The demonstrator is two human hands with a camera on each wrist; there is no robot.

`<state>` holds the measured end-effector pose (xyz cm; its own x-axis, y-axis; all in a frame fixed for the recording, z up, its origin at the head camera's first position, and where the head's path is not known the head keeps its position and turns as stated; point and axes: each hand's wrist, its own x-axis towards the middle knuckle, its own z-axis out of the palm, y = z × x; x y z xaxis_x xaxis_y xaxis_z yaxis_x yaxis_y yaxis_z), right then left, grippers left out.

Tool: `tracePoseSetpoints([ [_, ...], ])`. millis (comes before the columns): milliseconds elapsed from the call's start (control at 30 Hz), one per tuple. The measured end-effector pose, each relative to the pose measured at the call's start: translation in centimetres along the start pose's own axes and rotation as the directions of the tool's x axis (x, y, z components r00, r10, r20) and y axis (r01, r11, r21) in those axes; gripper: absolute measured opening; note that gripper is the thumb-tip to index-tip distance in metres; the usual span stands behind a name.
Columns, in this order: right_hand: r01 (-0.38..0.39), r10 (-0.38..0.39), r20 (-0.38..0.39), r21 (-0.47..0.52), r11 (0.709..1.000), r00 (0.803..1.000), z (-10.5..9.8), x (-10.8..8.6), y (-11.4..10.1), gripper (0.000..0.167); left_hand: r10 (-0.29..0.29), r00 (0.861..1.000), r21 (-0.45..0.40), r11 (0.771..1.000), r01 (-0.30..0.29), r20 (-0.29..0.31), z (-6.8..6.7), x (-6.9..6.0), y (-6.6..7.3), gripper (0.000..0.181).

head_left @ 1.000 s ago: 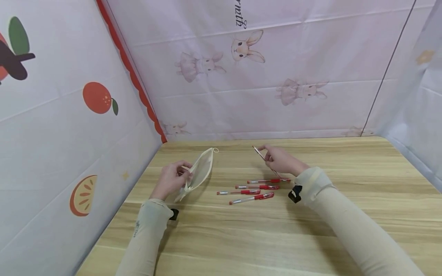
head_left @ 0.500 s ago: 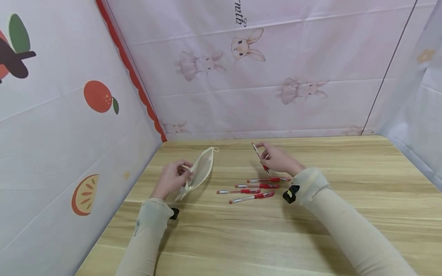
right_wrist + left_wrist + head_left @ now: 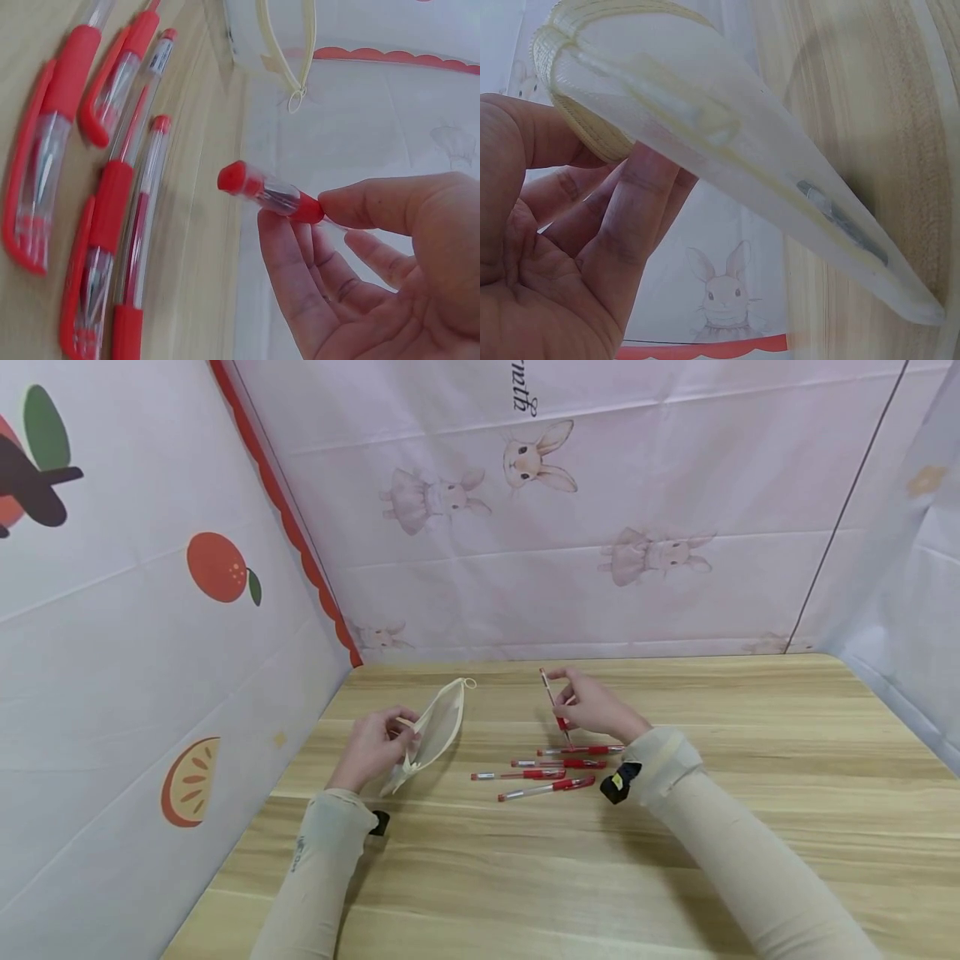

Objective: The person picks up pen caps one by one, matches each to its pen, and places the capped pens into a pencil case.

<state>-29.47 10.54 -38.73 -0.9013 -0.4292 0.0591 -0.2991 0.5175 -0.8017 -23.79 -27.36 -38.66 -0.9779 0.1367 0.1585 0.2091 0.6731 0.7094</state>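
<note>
In the head view my left hand (image 3: 372, 750) pinches the near side of a whitish zip pouch (image 3: 438, 727), whose mouth gapes. The left wrist view shows the pouch (image 3: 765, 165) from below, with something dark showing through its translucent wall beyond my left hand (image 3: 570, 232). My right hand (image 3: 596, 703) holds a red pen (image 3: 558, 714) between thumb and fingers, tilted above the table. Seen from the right wrist, the held pen (image 3: 274, 196) has its red cap end toward the camera, with my right hand (image 3: 382, 262) around it. Several red pens (image 3: 547, 774) lie below it.
The wooden table (image 3: 480, 877) meets a pale curtain (image 3: 555, 602) with rabbit prints at the back. A white fruit-print curtain (image 3: 112, 677) stands along the left side, and another pale curtain (image 3: 922, 610) along the right.
My right hand has moved a little left with the pen, which now stands steeper. My left hand and the pouch have barely moved.
</note>
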Motion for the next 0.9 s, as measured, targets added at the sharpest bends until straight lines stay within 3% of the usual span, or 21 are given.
tracePoseSetpoints([
  [900,-0.047,0.055,-0.024,0.252,0.967,0.998,2.9,1.0,-1.8,0.067,0.000,1.000,0.000,1.000,0.000,0.000,-0.1,-0.1,0.3,0.025],
])
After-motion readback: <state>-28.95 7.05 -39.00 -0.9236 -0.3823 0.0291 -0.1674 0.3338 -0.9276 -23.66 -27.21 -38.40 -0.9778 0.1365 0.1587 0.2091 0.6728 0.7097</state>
